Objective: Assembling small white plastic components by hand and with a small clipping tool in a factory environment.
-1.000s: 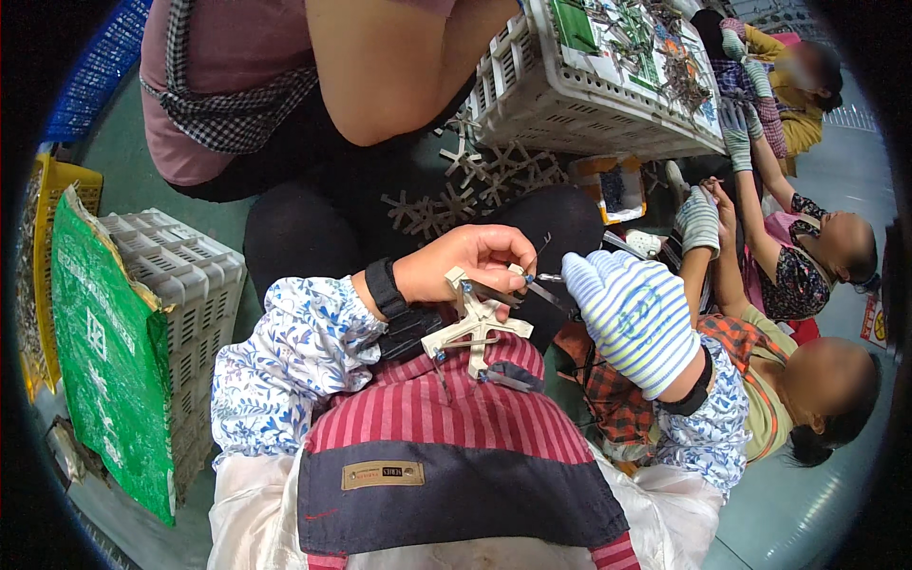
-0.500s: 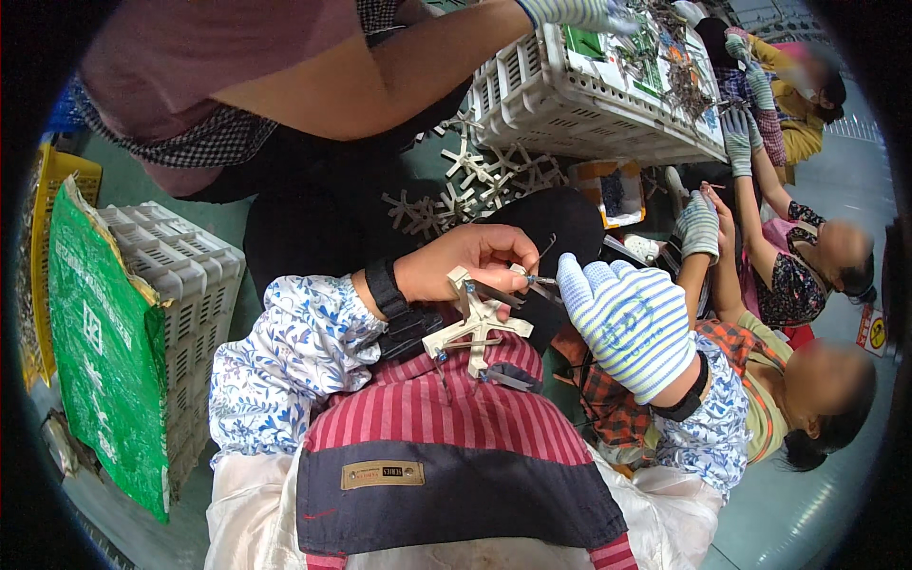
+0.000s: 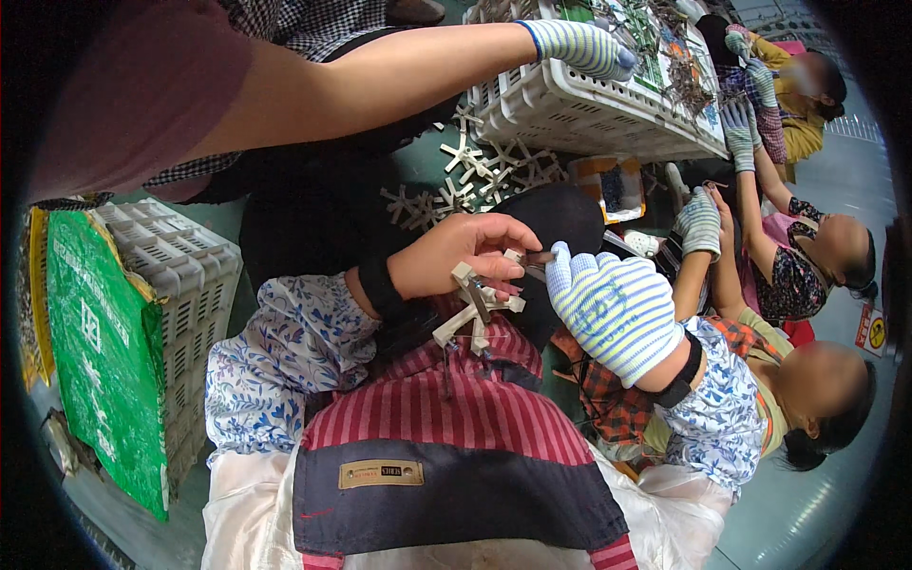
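Found white branched piece (image 3: 462, 323) above striped apron (image 3: 456, 408), pinched between thumb and fingers of bare left hand (image 3: 464, 255). Observed arms radiating lower-left, rightward and lapward; cannot assign one long axis. Cannot tell hold of gloved right hand (image 3: 616, 313) at dark strip (image 3: 541, 256).

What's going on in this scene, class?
The person's bare left hand holds a pale star-shaped piece. The right hand, in a striped glove, is beside a thin dark strip at one tip; its grip is unclear. Similar pieces lie heaped near a white crate; a co-worker's gloved hand is over its edge.
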Demonstrator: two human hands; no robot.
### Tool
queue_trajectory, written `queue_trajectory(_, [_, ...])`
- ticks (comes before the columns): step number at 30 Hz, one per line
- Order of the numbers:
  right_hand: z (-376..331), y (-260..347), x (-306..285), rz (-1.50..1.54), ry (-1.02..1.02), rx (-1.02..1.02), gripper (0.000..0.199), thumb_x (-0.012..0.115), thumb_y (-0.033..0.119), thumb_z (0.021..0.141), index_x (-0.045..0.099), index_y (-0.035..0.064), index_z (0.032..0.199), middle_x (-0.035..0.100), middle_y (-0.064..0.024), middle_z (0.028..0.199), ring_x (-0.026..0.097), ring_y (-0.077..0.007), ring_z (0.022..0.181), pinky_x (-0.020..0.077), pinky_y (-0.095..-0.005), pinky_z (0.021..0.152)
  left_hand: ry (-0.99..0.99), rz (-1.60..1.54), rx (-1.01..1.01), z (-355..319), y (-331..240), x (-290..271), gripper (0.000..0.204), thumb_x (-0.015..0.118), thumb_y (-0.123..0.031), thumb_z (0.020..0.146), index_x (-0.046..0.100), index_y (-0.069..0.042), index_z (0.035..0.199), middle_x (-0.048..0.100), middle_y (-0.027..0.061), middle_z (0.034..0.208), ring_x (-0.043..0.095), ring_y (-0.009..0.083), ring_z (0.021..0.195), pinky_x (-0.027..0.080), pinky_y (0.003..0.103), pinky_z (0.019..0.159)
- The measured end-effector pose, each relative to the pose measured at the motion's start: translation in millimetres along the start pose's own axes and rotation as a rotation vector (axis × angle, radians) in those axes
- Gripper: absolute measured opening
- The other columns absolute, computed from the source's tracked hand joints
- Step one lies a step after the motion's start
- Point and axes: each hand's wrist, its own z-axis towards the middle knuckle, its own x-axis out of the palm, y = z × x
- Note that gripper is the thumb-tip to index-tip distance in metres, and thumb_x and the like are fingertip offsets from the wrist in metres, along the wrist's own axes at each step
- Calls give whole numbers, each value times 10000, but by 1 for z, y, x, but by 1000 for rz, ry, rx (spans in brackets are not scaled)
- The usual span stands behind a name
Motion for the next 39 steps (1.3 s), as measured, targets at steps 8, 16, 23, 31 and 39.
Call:
queue_trajectory(8, [4, -13, 24, 386, 25, 77, 154, 529, 122, 777, 582, 32, 891, 591, -121, 664, 603, -285, 612, 458, -393, 532, -132, 296, 86, 3, 11, -4, 304, 629, -48, 835, 542, 11, 1120, 594, 30, 886, 598, 85, 739, 507, 229, 654])
queue_trajectory(16, [17, -19, 41, 619, 108, 248, 194, 572, 206, 846, 549, 24, 910, 613, -189, 723, 602, -371, 678, 463, -426, 588, -275, 579, 222, 9, 19, -8, 286, 650, -44, 821, 536, 12, 1077, 590, 40, 846, 582, 81, 708, 481, 226, 621])
queue_trajectory(23, [11, -14, 35, 350, 0, 29, 142, 526, 136, 778, 548, 68, 900, 604, -124, 812, 616, -282, 707, 476, -384, 597, -271, -94, -22, -1, 35, -4, 171, 585, -69, 880, 501, 4, 1010, 631, 92, 897, 644, 156, 765, 536, 264, 672])
queue_trajectory(31, [10, 0, 37, 267, 47, -109, 87, 527, 158, 788, 575, 90, 813, 586, -65, 688, 616, -214, 647, 458, -357, 505, -126, -276, -193, -28, 47, 1, 345, 496, -116, 937, 470, 60, 1232, 583, 154, 1127, 583, 201, 1070, 484, 302, 906])
queue_trajectory(39, [13, 7, 35, 271, 121, -136, 115, 538, 155, 787, 595, 72, 843, 600, -80, 698, 619, -221, 637, 460, -354, 496, -118, -395, -232, -33, 60, 3, 325, 518, -178, 936, 507, 29, 1186, 612, 84, 966, 610, 154, 908, 512, 279, 805])
